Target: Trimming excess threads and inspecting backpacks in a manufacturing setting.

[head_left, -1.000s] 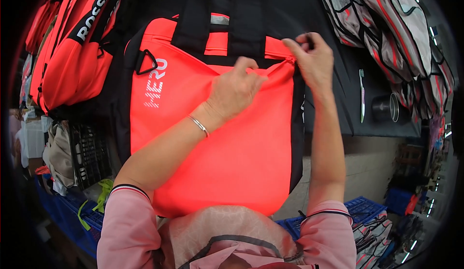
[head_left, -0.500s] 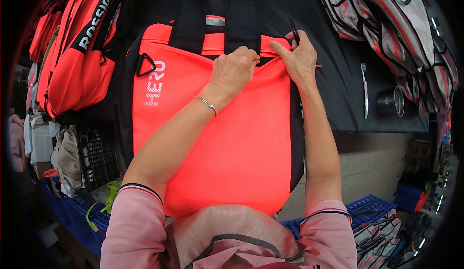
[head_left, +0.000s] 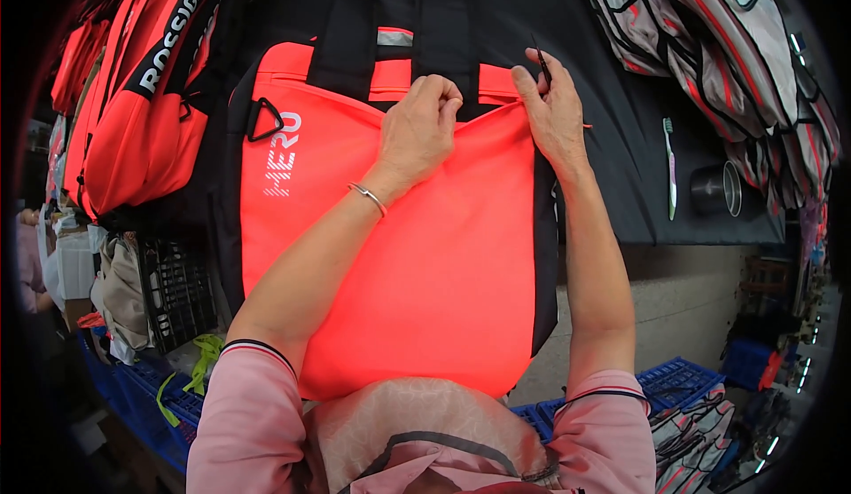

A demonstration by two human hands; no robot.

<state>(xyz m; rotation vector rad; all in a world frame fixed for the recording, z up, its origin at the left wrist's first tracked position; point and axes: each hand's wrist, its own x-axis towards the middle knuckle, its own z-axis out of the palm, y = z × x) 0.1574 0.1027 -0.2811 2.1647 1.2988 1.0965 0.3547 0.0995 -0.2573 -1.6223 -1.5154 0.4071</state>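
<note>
A bright coral-red and black backpack (head_left: 399,254) lies across the table, its shoulder straps running away from me. My left hand (head_left: 415,135) is closed on the upper edge of the coral panel, pinching it near the middle; the fingertips are partly hidden. At the panel's upper right corner is my right hand (head_left: 554,108), its thumb against the same edge. Its curled fingers hold a slim, dark, two-pointed tool (head_left: 542,66) that points up and away. Between my hands the edge is drawn into a slanting line. A black triangular ring (head_left: 265,120) sits at the bag's upper left.
Another coral-red and black bag (head_left: 133,157) stands at the left. Grey bags with red and black trim (head_left: 709,42) are heaped at the far right. A toothbrush (head_left: 670,170) and a dark metal cup (head_left: 714,189) rest on the black table cover (head_left: 612,192). Blue crates (head_left: 678,379) sit lower down.
My left hand has shifted slightly left and nearer the far edge of the panel. The right hand has moved slightly, and the tool in it has tilted. The panel edge between them looks straighter.
</note>
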